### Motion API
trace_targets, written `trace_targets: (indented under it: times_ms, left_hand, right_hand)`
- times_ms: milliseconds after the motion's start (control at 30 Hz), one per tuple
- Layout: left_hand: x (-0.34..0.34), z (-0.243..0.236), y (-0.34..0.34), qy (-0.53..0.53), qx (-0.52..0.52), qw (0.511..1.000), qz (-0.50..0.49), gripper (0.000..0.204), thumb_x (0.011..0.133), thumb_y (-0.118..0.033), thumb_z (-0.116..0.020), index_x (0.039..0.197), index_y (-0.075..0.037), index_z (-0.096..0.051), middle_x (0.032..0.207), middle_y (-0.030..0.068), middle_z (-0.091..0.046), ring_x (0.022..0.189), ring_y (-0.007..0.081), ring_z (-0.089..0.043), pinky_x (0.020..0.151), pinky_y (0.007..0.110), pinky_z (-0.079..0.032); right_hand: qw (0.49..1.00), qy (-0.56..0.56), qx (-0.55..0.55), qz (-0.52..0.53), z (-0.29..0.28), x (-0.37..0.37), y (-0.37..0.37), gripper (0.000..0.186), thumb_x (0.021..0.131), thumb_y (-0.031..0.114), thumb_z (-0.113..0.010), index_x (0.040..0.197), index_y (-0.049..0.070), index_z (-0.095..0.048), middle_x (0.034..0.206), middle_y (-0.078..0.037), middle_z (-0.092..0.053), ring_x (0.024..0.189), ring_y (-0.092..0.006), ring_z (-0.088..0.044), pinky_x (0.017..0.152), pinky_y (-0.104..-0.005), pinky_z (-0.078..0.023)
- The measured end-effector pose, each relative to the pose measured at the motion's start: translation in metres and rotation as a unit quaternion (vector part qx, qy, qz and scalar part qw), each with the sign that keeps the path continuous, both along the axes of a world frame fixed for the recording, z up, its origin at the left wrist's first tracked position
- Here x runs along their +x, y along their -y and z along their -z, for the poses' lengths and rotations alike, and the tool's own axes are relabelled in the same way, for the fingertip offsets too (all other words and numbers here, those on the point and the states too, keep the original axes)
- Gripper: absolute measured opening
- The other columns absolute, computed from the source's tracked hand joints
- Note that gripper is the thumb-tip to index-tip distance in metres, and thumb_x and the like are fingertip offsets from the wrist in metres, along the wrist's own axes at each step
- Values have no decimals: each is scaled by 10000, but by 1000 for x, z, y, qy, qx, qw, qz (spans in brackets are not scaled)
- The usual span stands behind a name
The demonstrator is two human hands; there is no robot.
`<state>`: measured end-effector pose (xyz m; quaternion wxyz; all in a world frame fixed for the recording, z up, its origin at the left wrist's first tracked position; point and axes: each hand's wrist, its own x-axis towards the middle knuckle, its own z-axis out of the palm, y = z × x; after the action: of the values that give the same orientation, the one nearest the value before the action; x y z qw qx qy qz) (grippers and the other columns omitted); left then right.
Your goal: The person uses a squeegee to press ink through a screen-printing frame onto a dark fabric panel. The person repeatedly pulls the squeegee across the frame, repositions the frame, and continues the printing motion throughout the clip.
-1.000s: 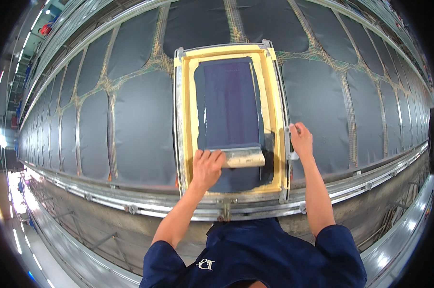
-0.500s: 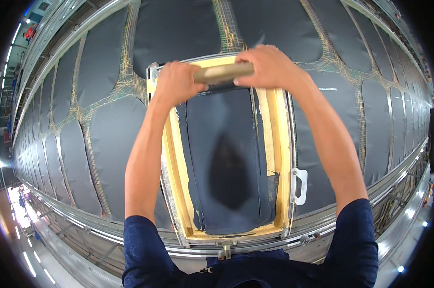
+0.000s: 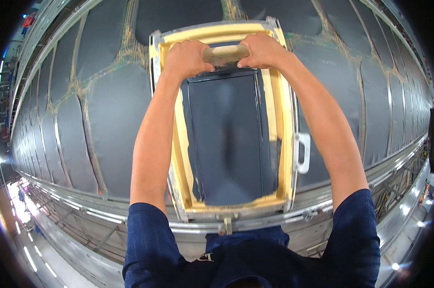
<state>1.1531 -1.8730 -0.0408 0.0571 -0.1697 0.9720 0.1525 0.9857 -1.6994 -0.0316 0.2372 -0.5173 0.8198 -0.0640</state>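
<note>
A squeegee with a pale wooden handle (image 3: 225, 55) spans the far end of a printing screen. My left hand (image 3: 187, 58) is closed round the handle's left end, and my right hand (image 3: 262, 52) grips its right end with the thumb toward me. The squeegee's blade is mostly hidden under the handle and fingers. Below it lies the screen's dark, glossy, ink-coated middle (image 3: 224, 129), with a ridge of ink along each side. Yellow tape lines the metal screen frame (image 3: 290, 187), which has ragged dark ink at its near edge.
Rows of dark fabric-like panels (image 3: 114, 134) lie on the long table, parted by strips of yellow and green lines. A white loop handle (image 3: 303, 152) sticks out from the frame's right side. Metal rails (image 3: 106, 215) run along the table's near edge.
The squeegee has gone from slightly tilted to nearly level and sits a little nearer within the frame. The whole scene has shifted upward in view. Both hands keep their grip.
</note>
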Motion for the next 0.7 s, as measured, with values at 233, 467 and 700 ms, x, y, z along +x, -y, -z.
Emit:
trace_targets:
  times_ms: [233, 467, 700]
  left_hand:
    - [149, -10, -127, -36, 38, 999, 15, 250, 709, -319, -875, 872, -159, -772, 768, 88, -727, 778, 326, -700, 790, 456, -492]
    - [271, -1, -237, -93, 68, 993, 28, 191, 707, -242, -859, 768, -136, -711, 735, 51, -697, 735, 269, -682, 785, 421, -420]
    - [205, -6, -173, -114, 43, 991, 48, 186, 726, -257, -854, 813, -143, -735, 735, 59, -695, 734, 281, -675, 763, 427, -423]
  right_hand:
    - [996, -6, -80, -38, 2, 144, -130, 284, 733, 319, -839, 836, 85, -714, 808, -161, -714, 801, -407, -686, 747, -481, -542]
    - [997, -15, -67, -40, 1, 264, -241, 281, 759, 339, -836, 787, 103, -686, 726, -133, -679, 794, -304, -668, 826, -429, -468]
    - [995, -48, -42, -72, -6, 195, -181, 280, 791, 342, -814, 827, 98, -683, 765, -109, -716, 835, -325, -703, 801, -455, -497]
